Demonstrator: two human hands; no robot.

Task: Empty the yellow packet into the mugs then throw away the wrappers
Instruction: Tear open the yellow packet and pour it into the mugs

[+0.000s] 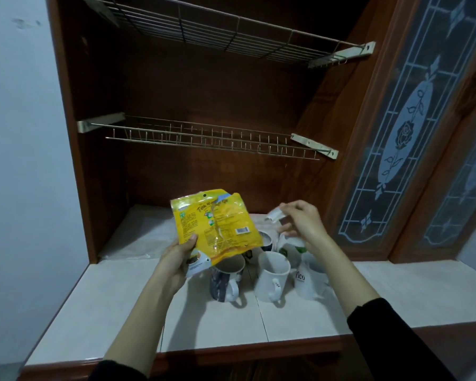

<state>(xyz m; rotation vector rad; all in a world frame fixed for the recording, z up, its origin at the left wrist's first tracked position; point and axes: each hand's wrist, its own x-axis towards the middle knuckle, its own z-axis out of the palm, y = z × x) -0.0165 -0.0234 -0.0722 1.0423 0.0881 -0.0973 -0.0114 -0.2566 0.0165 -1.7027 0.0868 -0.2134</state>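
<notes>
My left hand grips the lower left corner of a large yellow packet, held upright above the mugs, its top torn and flapping. My right hand pinches a small silvery-white sachet between fingertips, raised over the mugs at the right. Below stand a dark patterned mug, a plain white mug and a white mug with lettering, handles toward me. More mugs sit behind them, partly hidden by the packet and my right hand.
The mugs stand on a white tiled counter with a wooden front edge. A brown cabinet recess behind holds two wire racks. A patterned glass door rises at the right, a pale wall at the left.
</notes>
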